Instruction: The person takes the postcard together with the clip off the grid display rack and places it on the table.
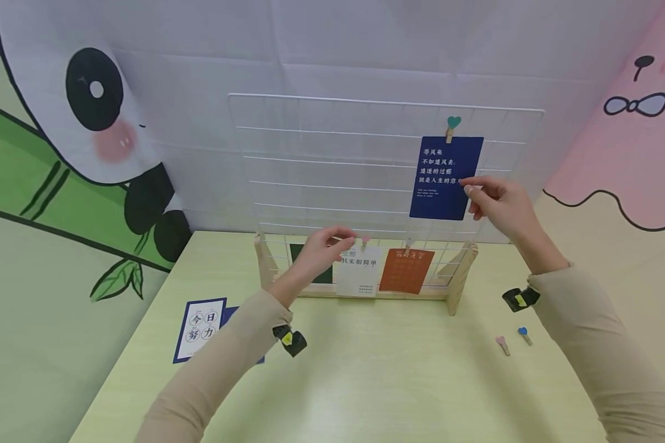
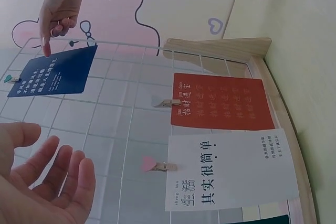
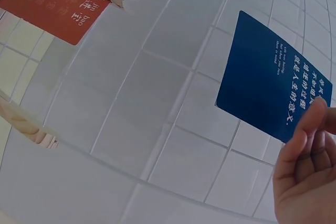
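My right hand (image 1: 501, 203) pinches the right edge of a dark blue card (image 1: 440, 178) between thumb and forefinger. A clothespin with a teal heart (image 1: 452, 126) clips that card's top to a white wire grid (image 1: 310, 191). My left hand (image 2: 47, 177) is held loosely curved before the lower grid, holding nothing and apart from the cards. Near it hang a white card (image 2: 226, 171) under a pink-heart clothespin (image 2: 157, 165) and an orange-red card (image 2: 220, 103) under a pale-topped clothespin (image 2: 167, 102). A dark green card (image 1: 322, 275) is partly hidden behind my left hand.
The grid stands in a wooden base (image 1: 457, 280) on a pale table (image 1: 366, 369). At the left lie a blue-bordered white card (image 1: 199, 326) and a dark blue card (image 1: 228, 312), partly under my left arm. Pink (image 1: 502, 344) and blue (image 1: 524, 335) heart clothespins lie at the right.
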`<state>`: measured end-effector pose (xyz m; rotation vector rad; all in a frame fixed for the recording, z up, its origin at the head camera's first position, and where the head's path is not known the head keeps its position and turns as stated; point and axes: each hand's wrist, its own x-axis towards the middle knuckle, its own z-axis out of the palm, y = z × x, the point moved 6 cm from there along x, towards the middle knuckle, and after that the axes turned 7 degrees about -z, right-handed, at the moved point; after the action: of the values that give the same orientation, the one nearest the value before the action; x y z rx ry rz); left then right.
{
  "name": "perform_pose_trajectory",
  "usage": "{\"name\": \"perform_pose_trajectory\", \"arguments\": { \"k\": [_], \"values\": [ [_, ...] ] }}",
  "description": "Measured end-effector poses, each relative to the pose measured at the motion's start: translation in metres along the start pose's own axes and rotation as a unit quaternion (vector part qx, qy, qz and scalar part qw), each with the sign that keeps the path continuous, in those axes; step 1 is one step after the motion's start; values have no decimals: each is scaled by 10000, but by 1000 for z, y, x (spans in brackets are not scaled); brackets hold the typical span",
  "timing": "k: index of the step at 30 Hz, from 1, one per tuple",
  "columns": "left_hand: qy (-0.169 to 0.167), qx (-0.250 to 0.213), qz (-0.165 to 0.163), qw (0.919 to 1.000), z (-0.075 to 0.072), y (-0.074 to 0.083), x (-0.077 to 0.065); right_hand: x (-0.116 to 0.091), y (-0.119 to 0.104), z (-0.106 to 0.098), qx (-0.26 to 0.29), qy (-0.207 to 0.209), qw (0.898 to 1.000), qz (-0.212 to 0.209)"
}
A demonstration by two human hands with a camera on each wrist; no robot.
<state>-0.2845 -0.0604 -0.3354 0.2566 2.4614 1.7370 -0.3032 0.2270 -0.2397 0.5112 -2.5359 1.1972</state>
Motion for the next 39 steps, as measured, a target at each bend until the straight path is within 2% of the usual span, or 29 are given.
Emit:
{"name": "perform_pose_trajectory", "arguments": {
  "k": [7, 16, 21, 27, 39],
  "values": [
    [90, -83, 194, 9997, 8, 10, 4, 7, -4, -3, 531, 368, 9979, 109],
    [118, -183, 463, 9987, 24, 24, 11, 15, -10, -7, 1233, 778, 9892, 149],
    [21, -330, 613, 9976, 33, 28, 16, 18, -14, -10, 1333, 949, 9865, -31],
    [-104, -551, 578, 9968, 44, 30, 20, 21, -17, -11, 1362, 1026, 9853, -70],
    [138, -455, 518, 9975, 55, 39, 27, 30, -28, -14, 1597, 1098, 9810, -26]
  ]
}}
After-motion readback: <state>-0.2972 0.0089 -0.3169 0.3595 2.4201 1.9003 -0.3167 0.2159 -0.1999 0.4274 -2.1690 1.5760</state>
